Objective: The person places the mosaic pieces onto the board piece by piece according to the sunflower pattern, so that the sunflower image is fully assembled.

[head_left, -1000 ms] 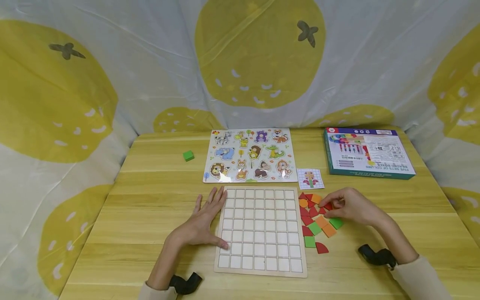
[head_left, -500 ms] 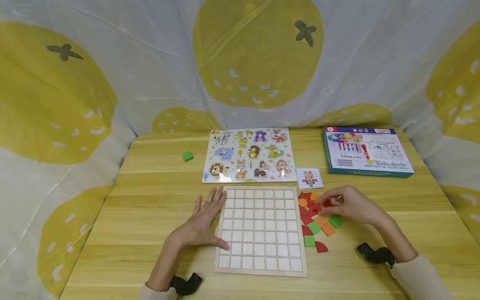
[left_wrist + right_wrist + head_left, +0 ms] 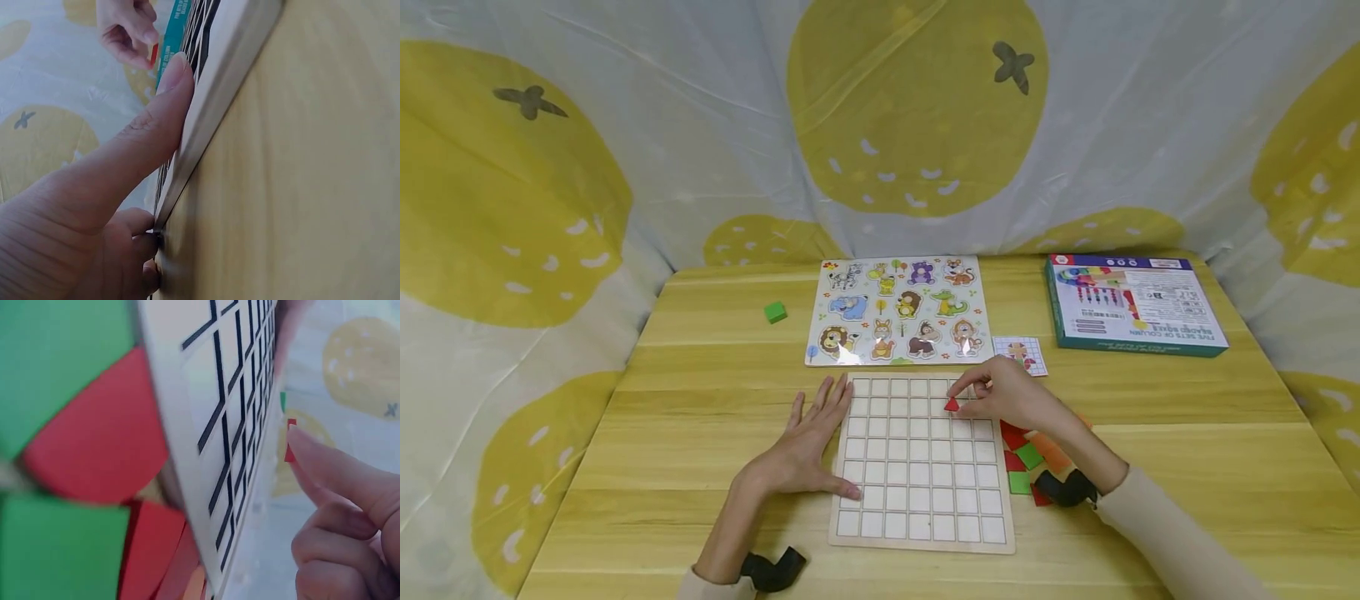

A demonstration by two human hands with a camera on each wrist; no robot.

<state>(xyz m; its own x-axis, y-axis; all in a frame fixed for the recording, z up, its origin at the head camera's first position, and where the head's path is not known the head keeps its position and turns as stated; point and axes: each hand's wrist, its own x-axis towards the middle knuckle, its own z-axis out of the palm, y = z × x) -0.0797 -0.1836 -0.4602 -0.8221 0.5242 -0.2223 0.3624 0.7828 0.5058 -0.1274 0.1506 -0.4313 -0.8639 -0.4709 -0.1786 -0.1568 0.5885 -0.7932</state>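
A wooden grid board [image 3: 917, 467] lies flat at the table's middle. Along its left edge rests my left hand [image 3: 801, 446], fingers spread, the thumb [image 3: 153, 119] lying over the board's rim in the left wrist view. Over the board's upper right squares, my right hand [image 3: 1007, 392] pinches a small red triangular piece [image 3: 952, 405] between thumb and index finger. The right wrist view shows that red piece [image 3: 290, 440] edge-on, held clear of the board. Red, green and orange pieces [image 3: 1028, 456] lie along the board's right edge, partly hidden under my right forearm.
Behind the board lies an animal puzzle [image 3: 898, 311]. A small pattern card [image 3: 1036, 358], partly covered by my right hand, is at its right. A boxed toy set [image 3: 1138, 304] sits at the back right, and a green block [image 3: 775, 312] at the back left.
My right hand has moved left from the loose pieces to above the board, carrying the red triangular piece. The left hand has stayed where it was.
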